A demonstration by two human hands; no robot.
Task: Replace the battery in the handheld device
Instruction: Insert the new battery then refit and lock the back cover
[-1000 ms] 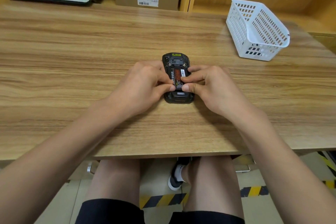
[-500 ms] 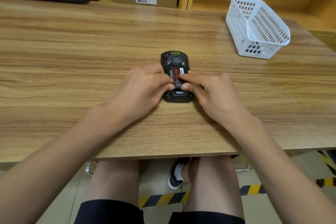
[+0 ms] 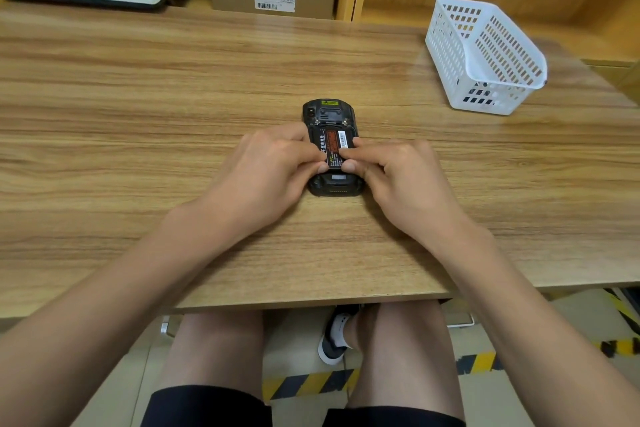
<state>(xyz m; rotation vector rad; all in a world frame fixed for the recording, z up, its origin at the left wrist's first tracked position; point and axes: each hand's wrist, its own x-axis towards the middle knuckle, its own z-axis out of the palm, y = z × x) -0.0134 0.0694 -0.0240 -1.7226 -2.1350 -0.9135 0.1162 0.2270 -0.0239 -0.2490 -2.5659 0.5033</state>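
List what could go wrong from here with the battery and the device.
1. Both hands, left hand and right hand, press fingertips on the battery near its lower end only; it may seat unevenly, though whether it is fully in cannot be told.
2. The handheld device lies loose on the smooth table, so a hard push might slide it.
3. Fingers cover the battery's lower edge, hiding any latch or contacts.

A black handheld device point(image 3: 333, 149) lies face down on the wooden table, back open, its orange-labelled battery point(image 3: 331, 145) seated flat in the compartment.
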